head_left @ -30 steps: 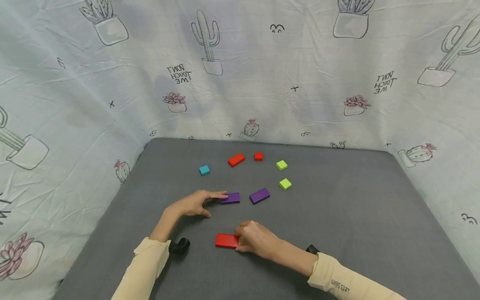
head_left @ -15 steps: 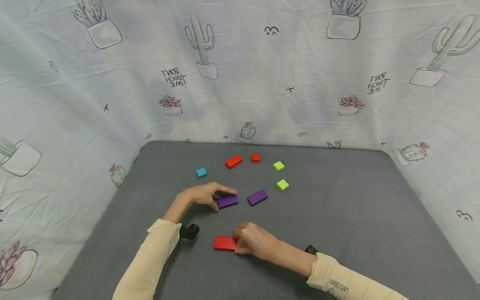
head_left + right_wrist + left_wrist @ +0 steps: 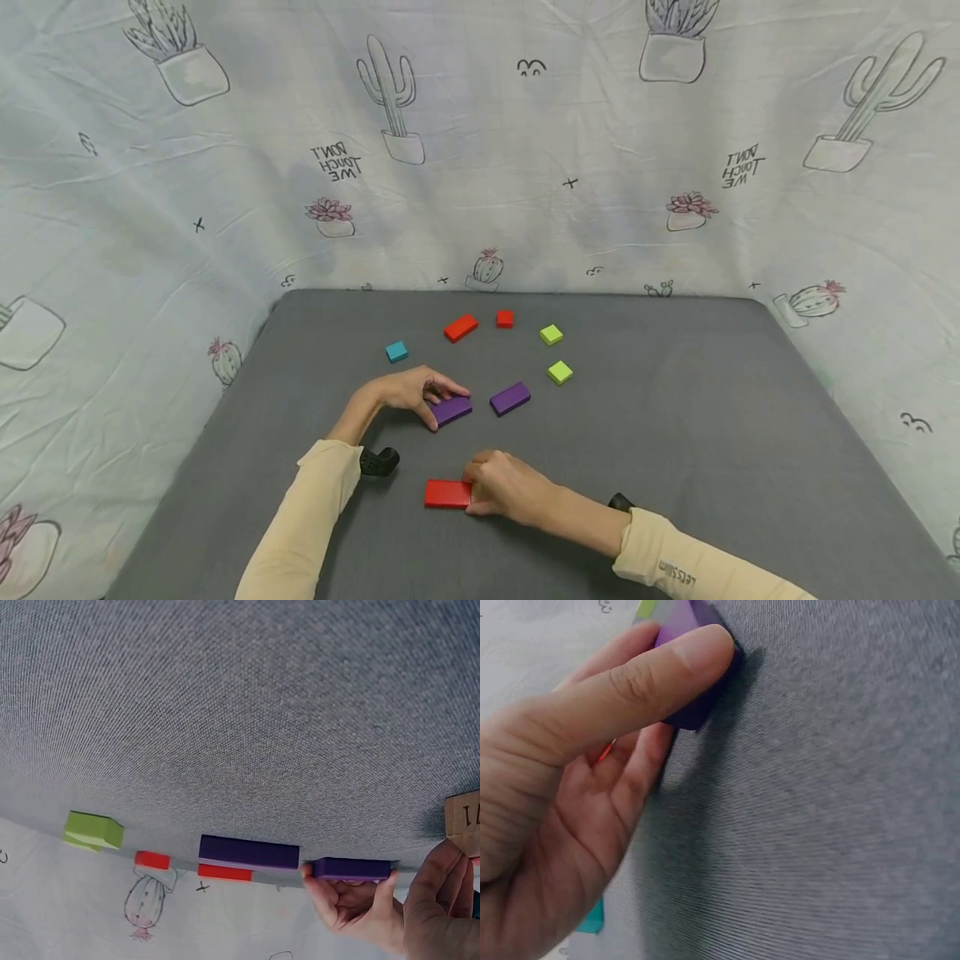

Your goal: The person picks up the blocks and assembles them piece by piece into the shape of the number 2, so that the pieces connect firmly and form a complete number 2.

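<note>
My left hand [image 3: 411,392] grips a purple block [image 3: 452,410] by its ends, thumb on the near side and fingers on the far side. Up close in the left wrist view, the thumb [image 3: 705,651] presses against that block, whose other end the fingers hide. Nearer to me, my right hand [image 3: 512,492] pinches the right end of a flat red block [image 3: 447,494] lying on the grey cloth. The right wrist view shows a brown side [image 3: 465,819] of this block with dark printed marks. A second purple block [image 3: 510,399] lies just right of the held one.
Beyond the hands on the grey table [image 3: 675,433] lie a blue block [image 3: 397,352], a longer red block [image 3: 461,327] and a small red block [image 3: 505,319]. Two lime green blocks [image 3: 551,334] sit right of them. A cactus-print curtain [image 3: 480,167] hangs behind the table.
My left hand has gone from touching the purple block's left end to gripping it, and the block has turned slightly. The right hand keeps its hold on the red block. The head view has shifted.
</note>
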A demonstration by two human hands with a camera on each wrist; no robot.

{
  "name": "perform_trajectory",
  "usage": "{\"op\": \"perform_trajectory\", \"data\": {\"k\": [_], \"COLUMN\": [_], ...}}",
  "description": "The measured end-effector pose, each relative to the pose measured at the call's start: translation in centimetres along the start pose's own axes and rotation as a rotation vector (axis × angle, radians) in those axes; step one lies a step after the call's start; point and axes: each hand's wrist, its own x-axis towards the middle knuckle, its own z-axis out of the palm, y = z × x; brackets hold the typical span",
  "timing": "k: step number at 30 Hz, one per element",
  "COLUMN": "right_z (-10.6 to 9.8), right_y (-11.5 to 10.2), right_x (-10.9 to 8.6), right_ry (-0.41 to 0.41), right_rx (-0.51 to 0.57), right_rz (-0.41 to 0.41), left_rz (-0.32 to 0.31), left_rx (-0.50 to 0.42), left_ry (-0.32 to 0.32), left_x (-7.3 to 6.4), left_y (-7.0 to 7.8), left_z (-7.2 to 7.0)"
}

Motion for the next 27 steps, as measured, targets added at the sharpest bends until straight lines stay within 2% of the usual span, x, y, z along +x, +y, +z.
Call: {"op": "perform_trajectory", "data": {"k": [5, 12, 19, 27], "right_z": [0.2, 0.0, 0.0, -0.2], "right_y": [0.0, -0.1, -0.1, -0.1], "right_x": [0.0, 0.0, 0.0, -0.1], "right_ry": [0.004, -0.004, -0.007, -0.015], "right_rx": [0.011, 0.015, 0.015, 0.026], "right_rz": [-0.014, -0.004, 0.001, 0.012], "left_rz": [-0.032, -0.038, -0.038, 0.003], "left_rx": [-0.026, -0.018, -0.044, -0.064], "left_ry": [0.079, 0.13, 0.138, 0.121], "left_x": [-0.4, -0.9, -1.5, -2.0], "left_y": [-0.1, 0.7, 1.8, 1.8], "left_z": [0.6, 0.6, 0.8, 1.5]}}
